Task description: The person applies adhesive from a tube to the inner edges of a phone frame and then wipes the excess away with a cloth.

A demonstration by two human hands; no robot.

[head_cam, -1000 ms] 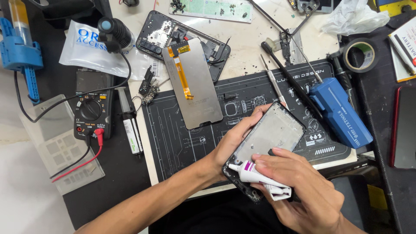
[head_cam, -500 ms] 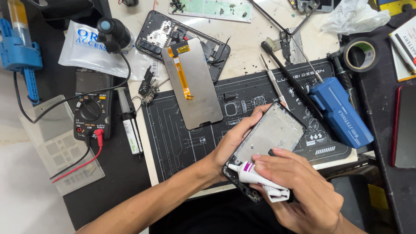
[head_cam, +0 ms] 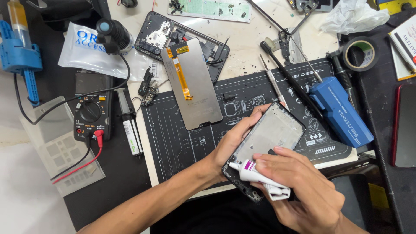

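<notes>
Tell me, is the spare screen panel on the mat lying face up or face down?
Face down: the screen panel shows its grey metal back, with an orange ribbon cable running along it.

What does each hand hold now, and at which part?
The left hand holds the phone frame by its long left edge. The right hand holds the small white glue tube around its body, nozzle at the frame's lower corner.

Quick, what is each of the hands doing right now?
Left hand: closed around the edge of the phone frame, holding it.
Right hand: closed on a small white glue tube.
</notes>
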